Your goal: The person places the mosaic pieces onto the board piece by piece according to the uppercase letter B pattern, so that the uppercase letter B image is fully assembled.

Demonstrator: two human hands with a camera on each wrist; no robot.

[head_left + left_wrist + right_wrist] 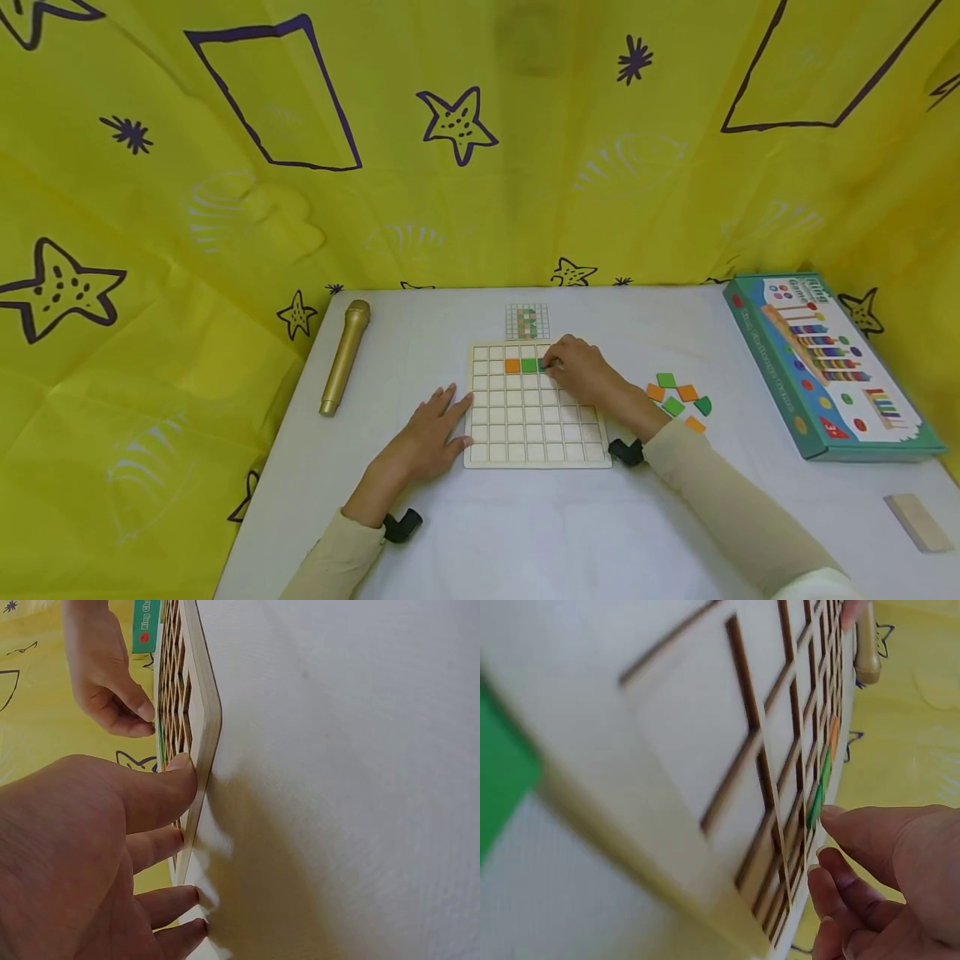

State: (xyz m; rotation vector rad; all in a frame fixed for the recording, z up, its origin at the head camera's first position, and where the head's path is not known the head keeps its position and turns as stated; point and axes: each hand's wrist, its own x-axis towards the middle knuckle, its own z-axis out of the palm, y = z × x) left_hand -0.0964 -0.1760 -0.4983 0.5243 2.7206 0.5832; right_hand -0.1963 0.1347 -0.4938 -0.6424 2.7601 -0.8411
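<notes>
A square wooden grid board [540, 433] lies on the table. In an upper row sit an orange square tile [512, 366] and a green square tile [528, 365]. Beside them, my right hand [583, 371] holds a dark green piece [815, 808] at its fingertips, over the same row; its full outline is hidden. The right wrist view shows the thumb against that piece and the other fingers curled. My left hand [429, 435] rests at the board's left edge, fingers extended, with the thumb [176, 791] touching the rim.
A small pattern card [527, 322] lies behind the board. Loose orange and green pieces [673, 408] are scattered to its right. A gold microphone [346, 358] lies at the left, a game box [832, 367] at the right, and a wooden block [918, 523] near the right edge.
</notes>
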